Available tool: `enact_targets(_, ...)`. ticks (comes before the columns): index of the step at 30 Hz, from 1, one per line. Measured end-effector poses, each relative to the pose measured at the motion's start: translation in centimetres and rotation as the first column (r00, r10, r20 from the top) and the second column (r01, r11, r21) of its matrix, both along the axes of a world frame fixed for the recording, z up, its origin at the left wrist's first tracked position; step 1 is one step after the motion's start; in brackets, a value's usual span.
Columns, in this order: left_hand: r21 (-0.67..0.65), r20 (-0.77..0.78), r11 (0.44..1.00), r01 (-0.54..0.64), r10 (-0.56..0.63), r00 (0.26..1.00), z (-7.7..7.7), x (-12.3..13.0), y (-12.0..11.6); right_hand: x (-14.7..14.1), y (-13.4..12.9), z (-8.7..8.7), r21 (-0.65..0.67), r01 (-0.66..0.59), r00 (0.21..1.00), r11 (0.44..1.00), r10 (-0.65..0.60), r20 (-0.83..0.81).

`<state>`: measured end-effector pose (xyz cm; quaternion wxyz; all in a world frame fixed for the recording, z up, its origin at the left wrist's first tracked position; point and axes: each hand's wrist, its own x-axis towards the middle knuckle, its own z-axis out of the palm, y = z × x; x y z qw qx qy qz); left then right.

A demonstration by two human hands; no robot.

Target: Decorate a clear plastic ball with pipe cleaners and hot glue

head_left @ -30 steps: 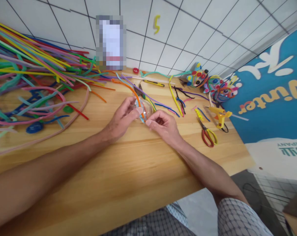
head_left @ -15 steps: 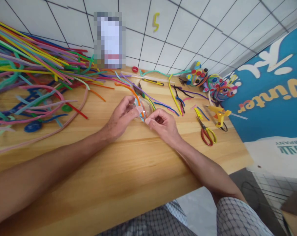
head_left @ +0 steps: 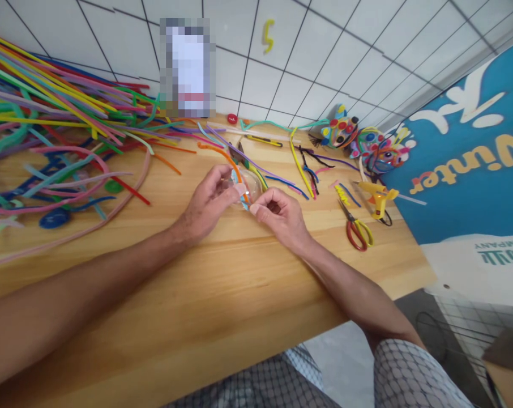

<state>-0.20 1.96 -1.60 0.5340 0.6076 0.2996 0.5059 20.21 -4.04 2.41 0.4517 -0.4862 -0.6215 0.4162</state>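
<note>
At clear plastic (head_left: 253, 184), left hand (head_left: 209, 203) curled, right hand (head_left: 284, 216) pinched.

One head-worn camera, looking forward and down
From over the patterned clothing (head_left: 256, 388) at the bottom edge, it faces across the wooden table (head_left: 239, 277) toward the tiled wall (head_left: 324, 62) — near enough that the left hand (head_left: 208, 204) and right hand (head_left: 285, 218) sit mid-frame, the wall beyond them along the top.

clear piece (head_left: 253, 182): glossy, plastic-looking | orange stem (head_left: 238, 169): matt, fuzzy (chenille-like) | tabletop (head_left: 222, 294): smooth, grained wood
</note>
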Motion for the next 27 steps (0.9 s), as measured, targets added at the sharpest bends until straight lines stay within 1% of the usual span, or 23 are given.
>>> enact_targets(5,-0.038,0.056,0.999,-0.024,0.026,0.998,-0.3,0.3,0.1,0.0,0.1,0.0,-0.019,0.019,1.000,1.000,-0.019,0.019)
enact_targets(10,-0.113,0.117,0.994,0.005,0.008,0.993,-0.5,0.5,0.2,0.3,0.3,0.2,-0.011,-0.023,1.000,1.000,0.023,0.008)
enact_targets(13,-0.127,0.127,0.992,0.001,0.015,0.992,-0.5,0.5,0.2,0.6,0.5,0.2,-0.019,-0.017,1.000,1.000,0.017,-0.004)
enact_targets(16,-0.151,0.132,0.988,0.022,-0.002,0.991,-0.3,0.6,0.2,1.1,1.1,-0.1,-0.030,0.050,0.997,0.998,-0.051,-0.056)
enact_targets(19,-0.200,0.194,0.977,0.072,-0.033,0.981,-0.2,0.6,0.6,2.4,2.2,-0.9,-0.018,0.169,0.982,0.986,-0.170,-0.084)
enact_targets(21,-0.224,0.228,0.968,0.114,-0.062,0.972,-0.1,0.5,0.9,3.6,3.1,-1.6,0.004,0.254,0.967,0.967,-0.254,0.015)
enact_targets(23,-0.220,0.232,0.965,0.145,-0.093,0.968,0.0,0.4,1.2,4.9,3.9,-2.3,0.047,0.310,0.925,0.949,-0.313,0.214)
enact_targets(25,-0.207,0.227,0.965,0.161,-0.113,0.967,0.0,0.3,1.4,5.8,4.3,-2.9,0.129,0.316,0.844,0.940,-0.340,0.414)
enact_targets(26,-0.203,0.226,0.965,0.165,-0.118,0.967,0.1,0.3,1.4,6.0,4.3,-3.0,0.187,0.297,0.804,0.936,-0.351,0.480)
enact_targets(27,-0.201,0.225,0.965,0.167,-0.120,0.967,0.1,0.3,1.5,6.1,4.1,-3.0,0.258,0.266,0.777,0.929,-0.365,0.513)
